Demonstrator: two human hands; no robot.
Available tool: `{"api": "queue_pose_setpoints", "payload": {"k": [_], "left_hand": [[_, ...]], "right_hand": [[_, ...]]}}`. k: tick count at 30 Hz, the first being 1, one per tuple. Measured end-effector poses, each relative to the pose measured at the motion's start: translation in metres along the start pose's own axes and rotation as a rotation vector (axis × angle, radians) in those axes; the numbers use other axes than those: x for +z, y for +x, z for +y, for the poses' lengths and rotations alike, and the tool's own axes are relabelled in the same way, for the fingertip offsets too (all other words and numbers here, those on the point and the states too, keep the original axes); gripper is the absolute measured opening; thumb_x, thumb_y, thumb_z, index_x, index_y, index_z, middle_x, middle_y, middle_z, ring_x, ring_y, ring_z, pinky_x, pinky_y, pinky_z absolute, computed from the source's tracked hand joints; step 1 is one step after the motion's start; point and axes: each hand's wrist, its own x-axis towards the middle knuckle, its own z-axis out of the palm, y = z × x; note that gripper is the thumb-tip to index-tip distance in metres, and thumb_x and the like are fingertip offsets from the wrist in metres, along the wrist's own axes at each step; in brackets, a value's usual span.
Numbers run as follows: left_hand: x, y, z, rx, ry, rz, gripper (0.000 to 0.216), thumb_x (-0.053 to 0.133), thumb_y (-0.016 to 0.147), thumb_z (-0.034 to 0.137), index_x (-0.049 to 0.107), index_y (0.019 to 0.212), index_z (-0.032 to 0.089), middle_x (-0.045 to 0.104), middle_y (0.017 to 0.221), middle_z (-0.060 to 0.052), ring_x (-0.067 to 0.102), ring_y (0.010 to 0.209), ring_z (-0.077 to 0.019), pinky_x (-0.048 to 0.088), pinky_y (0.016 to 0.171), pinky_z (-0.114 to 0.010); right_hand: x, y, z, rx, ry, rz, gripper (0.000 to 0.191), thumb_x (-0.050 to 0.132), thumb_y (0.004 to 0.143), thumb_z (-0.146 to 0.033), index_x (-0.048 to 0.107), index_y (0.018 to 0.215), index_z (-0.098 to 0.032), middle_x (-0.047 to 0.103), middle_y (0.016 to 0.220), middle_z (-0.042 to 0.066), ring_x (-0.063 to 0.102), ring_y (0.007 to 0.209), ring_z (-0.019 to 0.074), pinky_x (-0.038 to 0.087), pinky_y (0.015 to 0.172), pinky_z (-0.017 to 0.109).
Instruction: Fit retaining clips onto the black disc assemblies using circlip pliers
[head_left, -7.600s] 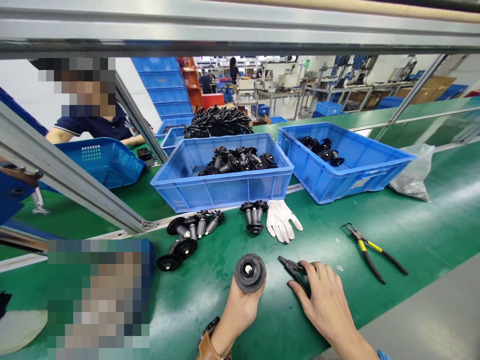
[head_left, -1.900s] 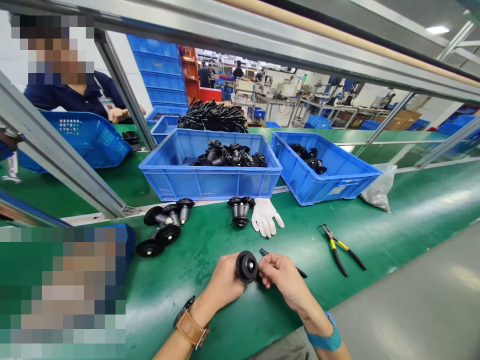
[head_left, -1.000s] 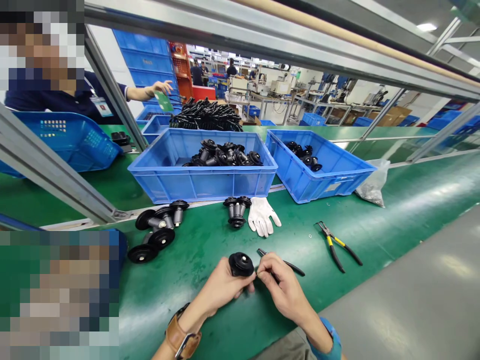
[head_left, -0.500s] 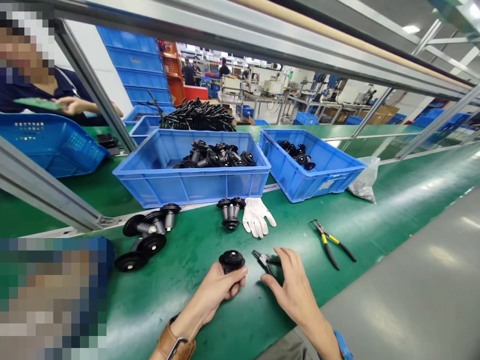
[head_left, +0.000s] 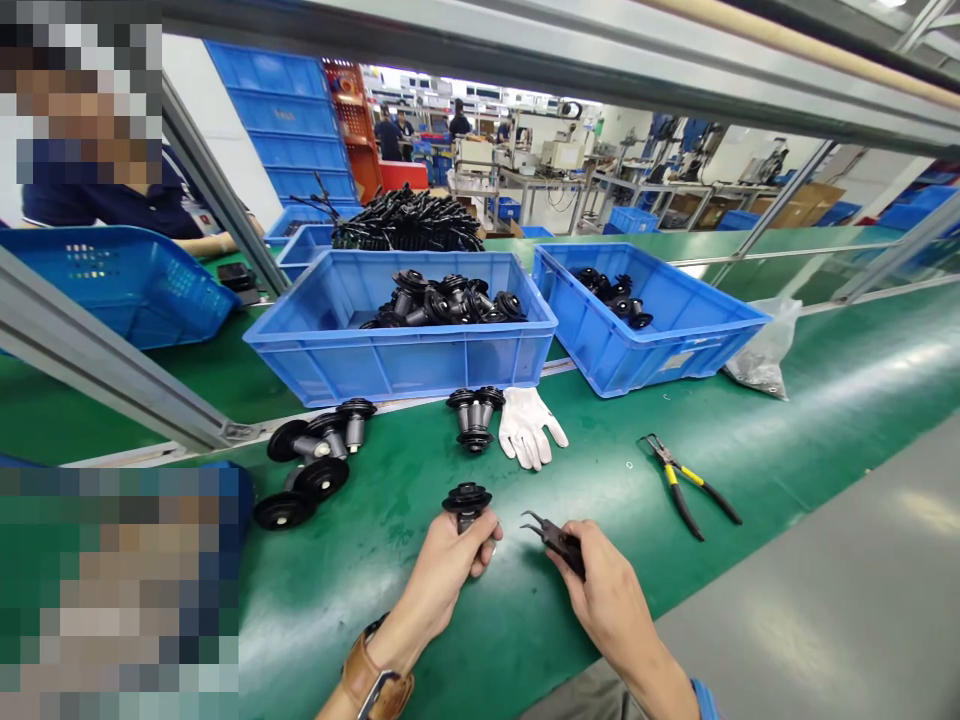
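Observation:
My left hand (head_left: 459, 560) is closed around the stem of a black wheel-shaped part (head_left: 466, 497), its round head up above my thumb. In my right hand (head_left: 604, 580) is a pair of bent-nose pliers (head_left: 559, 542), the curved tips pointing left toward the part but apart from it. Beyond my left hand, several similar black-and-grey parts (head_left: 474, 420) stand beside a white glove (head_left: 531, 428). Farther right lies another pair of pliers (head_left: 679, 480) with yellow and black handles. A small ring (head_left: 629, 465) rests on the green bench left of it.
Two blue bins (head_left: 405, 365) (head_left: 667, 360) holding black parts stand along the back, with a clear plastic bag (head_left: 765, 350) at their right. More wheel parts (head_left: 322, 478) lie at left. A co-worker (head_left: 112, 205) is behind a blue basket (head_left: 112, 285). A metal post (head_left: 97, 360) rises at left.
My right hand, earlier spread over the pliers on the bench, now grips and lifts them. The left hand still holds the wheel-shaped part, now more upright. The view has shifted slightly.

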Motion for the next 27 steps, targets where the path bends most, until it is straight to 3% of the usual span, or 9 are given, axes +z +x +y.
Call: {"api": "queue_pose_setpoints", "payload": {"k": [6, 27], "left_hand": [[0.002, -0.002, 0.000, 0.011, 0.017, -0.048, 0.047, 0.070, 0.074, 0.060, 0.059, 0.075, 0.014, 0.050, 0.053, 0.004, 0.039, 0.048, -0.0066, 0.025, 0.046, -0.020], [0.002, -0.005, 0.000, 0.002, 0.014, -0.040, 0.043, 0.074, 0.073, 0.055, 0.060, 0.071, 0.014, 0.050, 0.053, 0.004, 0.038, 0.047, -0.0065, 0.024, 0.045, -0.021]], "right_hand": [[-0.001, 0.001, -0.011, -0.028, -0.135, -0.113, 0.025, 0.049, 0.100, -0.022, 0.048, 0.125, -0.020, 0.057, 0.104, 0.009, 0.053, 0.089, 0.0263, 0.045, 0.074, 0.040], [-0.004, 0.003, -0.012, 0.004, -0.099, -0.114, 0.031, 0.050, 0.098, -0.019, 0.047, 0.129, -0.021, 0.056, 0.111, 0.010, 0.053, 0.098, 0.0270, 0.047, 0.080, 0.042]]}}
